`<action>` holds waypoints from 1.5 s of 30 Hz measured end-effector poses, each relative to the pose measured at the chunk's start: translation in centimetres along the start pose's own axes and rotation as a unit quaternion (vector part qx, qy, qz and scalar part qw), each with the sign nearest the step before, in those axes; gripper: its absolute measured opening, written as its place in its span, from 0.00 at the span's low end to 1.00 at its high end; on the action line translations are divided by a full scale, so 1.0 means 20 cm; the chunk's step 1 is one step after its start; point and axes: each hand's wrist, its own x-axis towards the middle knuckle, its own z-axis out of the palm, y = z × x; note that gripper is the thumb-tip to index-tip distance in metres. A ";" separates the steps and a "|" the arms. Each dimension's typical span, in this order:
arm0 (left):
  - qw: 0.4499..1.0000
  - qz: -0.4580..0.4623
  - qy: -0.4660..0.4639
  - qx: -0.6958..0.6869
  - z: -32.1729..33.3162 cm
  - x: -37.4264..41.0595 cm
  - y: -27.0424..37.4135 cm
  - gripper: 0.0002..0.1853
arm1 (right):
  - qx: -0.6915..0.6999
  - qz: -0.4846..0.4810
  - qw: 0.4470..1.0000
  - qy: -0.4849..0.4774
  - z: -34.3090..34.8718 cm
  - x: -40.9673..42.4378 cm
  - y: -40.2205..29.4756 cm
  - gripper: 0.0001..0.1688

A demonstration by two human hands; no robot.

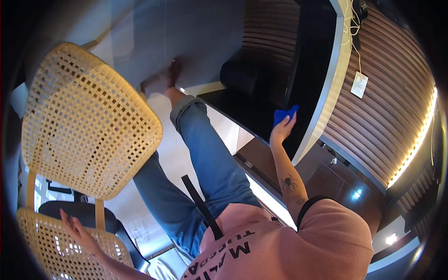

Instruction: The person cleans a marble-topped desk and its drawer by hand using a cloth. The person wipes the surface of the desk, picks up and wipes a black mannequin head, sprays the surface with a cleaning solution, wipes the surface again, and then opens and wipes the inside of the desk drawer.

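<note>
A blue cloth (284, 115) is bunched in my right hand (282, 128), which is held against or just over a glossy black surface (259, 105). A tall dark panel (315, 59) with a pale edge rises beside that hand. My left hand (78, 232) holds nothing, its fingers loosely apart. It is over the lower woven part (38, 238) of a light rattan chair; whether it touches the weave is hard to tell. The chair's woven backrest (92, 120) stands to my left.
A wood-slat wall (381, 87) on the right carries a lit LED strip (416, 143), a white wall outlet (359, 85) and a loose cable (355, 28). A black cylindrical object (241, 77) lies on the black surface. Behind the rattan chair is a dark chair (112, 218). A black strap (201, 206) hangs before me.
</note>
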 end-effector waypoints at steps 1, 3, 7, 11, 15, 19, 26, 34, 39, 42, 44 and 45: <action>0.999 0.018 -0.028 0.024 0.06 -0.05 -0.02 0.24 | 0.031 0.043 0.998 0.024 0.03 0.02 0.02 0.26; 0.992 0.054 -0.088 0.070 0.20 -0.13 -0.01 0.24 | 0.090 0.129 0.985 0.073 0.06 0.10 0.08 0.23; 0.990 -0.033 -0.137 0.027 0.58 -0.26 0.19 0.27 | 0.116 0.179 0.976 0.038 0.11 0.45 0.39 0.25; 0.985 -0.003 -0.151 0.089 0.86 -0.16 0.25 0.32 | 0.109 0.221 0.969 0.030 0.12 0.98 0.94 0.28; 0.994 -0.006 -0.072 0.086 1.01 -0.21 0.23 0.33 | 0.122 0.247 0.961 0.004 0.30 1.27 0.70 0.26; 0.988 -0.031 -0.104 0.105 0.99 -0.20 0.15 0.35 | 0.139 0.219 0.965 -0.033 0.43 1.51 0.29 0.23; 0.981 -0.036 -0.170 0.083 0.95 -0.16 0.20 0.41 | 0.173 0.082 0.976 -0.100 0.43 1.54 -0.64 0.19; 0.977 -0.032 -0.203 0.051 0.92 -0.14 0.20 0.44 | 0.275 -0.389 0.872 -0.111 0.46 0.46 -1.14 0.21; 0.961 -0.033 -0.272 -0.021 0.85 -0.07 0.07 0.44 | 0.083 -0.241 0.958 0.134 0.01 0.13 -0.74 0.27; 0.968 -0.014 -0.248 0.032 0.91 -0.10 0.07 0.45 | -0.009 -0.105 0.973 0.203 -0.01 0.00 -0.11 0.30; 0.974 -0.025 -0.224 0.033 0.94 -0.14 0.03 0.46 | -0.078 0.102 0.977 0.171 0.04 0.07 0.10 0.32; 0.971 -0.012 -0.234 0.039 0.94 -0.11 0.04 0.46 | -0.082 0.222 0.965 0.112 0.03 0.12 0.14 0.34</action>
